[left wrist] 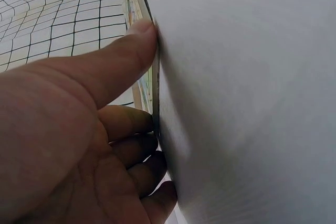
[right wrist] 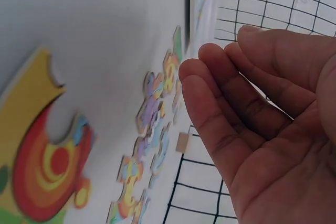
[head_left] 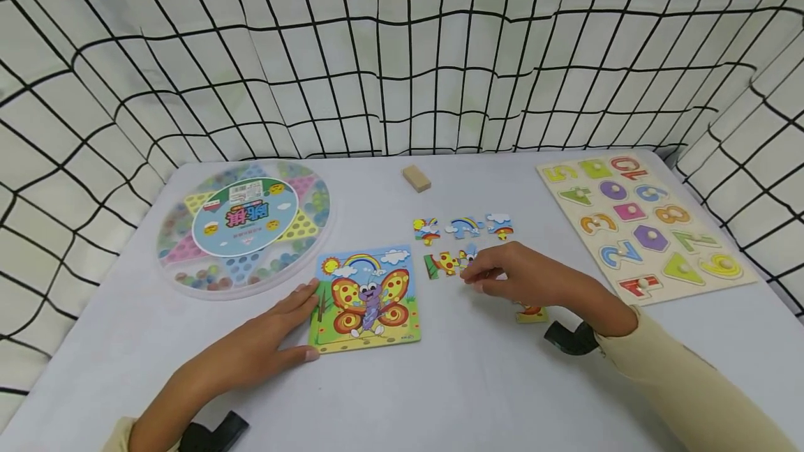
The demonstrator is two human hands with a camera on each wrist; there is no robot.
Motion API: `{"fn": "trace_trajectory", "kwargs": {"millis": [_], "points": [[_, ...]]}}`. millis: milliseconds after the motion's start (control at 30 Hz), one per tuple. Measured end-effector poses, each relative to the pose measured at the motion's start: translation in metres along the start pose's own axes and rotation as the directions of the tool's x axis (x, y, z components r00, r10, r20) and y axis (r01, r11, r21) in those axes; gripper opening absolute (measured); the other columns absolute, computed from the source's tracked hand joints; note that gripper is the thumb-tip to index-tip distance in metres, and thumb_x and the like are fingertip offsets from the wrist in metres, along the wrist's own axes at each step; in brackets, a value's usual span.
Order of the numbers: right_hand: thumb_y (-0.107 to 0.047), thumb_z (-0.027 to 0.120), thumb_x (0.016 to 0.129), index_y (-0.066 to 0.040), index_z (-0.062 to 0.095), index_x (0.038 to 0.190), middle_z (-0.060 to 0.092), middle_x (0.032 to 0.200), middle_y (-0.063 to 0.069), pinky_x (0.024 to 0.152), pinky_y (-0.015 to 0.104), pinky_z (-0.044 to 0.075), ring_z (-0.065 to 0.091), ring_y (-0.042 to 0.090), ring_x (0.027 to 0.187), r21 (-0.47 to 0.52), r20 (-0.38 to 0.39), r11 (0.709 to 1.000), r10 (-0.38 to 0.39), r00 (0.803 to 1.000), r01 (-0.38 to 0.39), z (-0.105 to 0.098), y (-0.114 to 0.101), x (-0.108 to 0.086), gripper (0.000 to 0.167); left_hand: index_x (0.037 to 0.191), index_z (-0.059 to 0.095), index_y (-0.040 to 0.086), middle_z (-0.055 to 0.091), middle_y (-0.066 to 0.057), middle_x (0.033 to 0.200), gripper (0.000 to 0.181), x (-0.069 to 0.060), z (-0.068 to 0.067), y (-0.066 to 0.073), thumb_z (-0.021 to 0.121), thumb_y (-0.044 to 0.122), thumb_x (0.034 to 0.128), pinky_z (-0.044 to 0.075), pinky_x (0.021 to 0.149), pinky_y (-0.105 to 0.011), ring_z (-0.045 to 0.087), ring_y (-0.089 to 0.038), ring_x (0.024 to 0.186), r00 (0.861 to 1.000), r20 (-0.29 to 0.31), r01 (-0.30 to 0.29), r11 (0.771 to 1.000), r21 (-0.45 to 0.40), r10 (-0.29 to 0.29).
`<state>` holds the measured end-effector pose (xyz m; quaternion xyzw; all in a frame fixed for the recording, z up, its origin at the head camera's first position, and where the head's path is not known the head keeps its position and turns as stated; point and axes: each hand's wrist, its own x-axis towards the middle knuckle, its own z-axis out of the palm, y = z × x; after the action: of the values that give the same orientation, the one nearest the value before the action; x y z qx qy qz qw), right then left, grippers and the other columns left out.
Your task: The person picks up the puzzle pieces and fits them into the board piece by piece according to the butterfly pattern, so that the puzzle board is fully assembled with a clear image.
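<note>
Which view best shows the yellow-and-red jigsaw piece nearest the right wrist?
Right wrist view: the yellow-and-red piece looms largest, though cut off. Head shows it small, partly behind the right hand; left wrist omits it.

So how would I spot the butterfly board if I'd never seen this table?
On the white table, find the big round game at the left. Just right of it, and nearer, lies the square butterfly board, touched by the left hand. Unlike the loose puzzle pieces further right, it shows one whole butterfly.
</note>
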<state>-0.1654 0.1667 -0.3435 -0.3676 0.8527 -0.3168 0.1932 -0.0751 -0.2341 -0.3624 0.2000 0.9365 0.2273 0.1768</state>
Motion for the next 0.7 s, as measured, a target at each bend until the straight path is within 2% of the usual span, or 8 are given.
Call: {"fn": "trace_trajectory", "kwargs": {"millis": [267,567,700], "points": [[-0.015,0.070,0.091,-0.010,0.065,0.127,0.067,0.111,-0.005,0.087,0.033,0.053,0.060,0.014,0.105,-0.022,-0.014,0.998,0.066,0.998,-0.066,0.002,0.015,-0.024,0.037,0.152,0.030,0.003,0.014,-0.006,0.162,0.086,0.001,0.001,0.002,0.066,0.049,0.0882,0.029,0.109,-0.054,0.012,-0.033,0.146,1.000,0.004,0.013,1.000,-0.010,-0.013],[-0.019,0.075,0.087,-0.008,0.060,0.133,0.064,0.116,-0.003,0.084,0.036,0.051,0.058,0.018,0.103,-0.053,-0.096,0.990,0.123,0.988,-0.129,0.004,0.022,-0.041,0.049,0.151,0.032,0.001,0.014,-0.007,0.162,0.085,-0.002,0.000,0.001,0.066,0.049,0.0887,0.029,0.109,-0.054,0.014,-0.034,0.146,1.000,-0.014,-0.009,1.000,0.012,0.009],[-0.019,0.077,0.086,-0.009,0.061,0.130,0.062,0.113,-0.004,0.086,0.037,0.051,0.057,0.017,0.102,-0.073,-0.132,0.987,0.136,0.982,-0.146,0.003,0.025,-0.048,0.048,0.151,0.031,0.001,0.014,-0.007,0.162,0.086,-0.001,0.000,0.001,0.065,0.050,0.0891,0.029,0.109,-0.054,0.014,-0.033,0.146,1.000,-0.008,-0.016,1.000,0.002,0.016]]}}
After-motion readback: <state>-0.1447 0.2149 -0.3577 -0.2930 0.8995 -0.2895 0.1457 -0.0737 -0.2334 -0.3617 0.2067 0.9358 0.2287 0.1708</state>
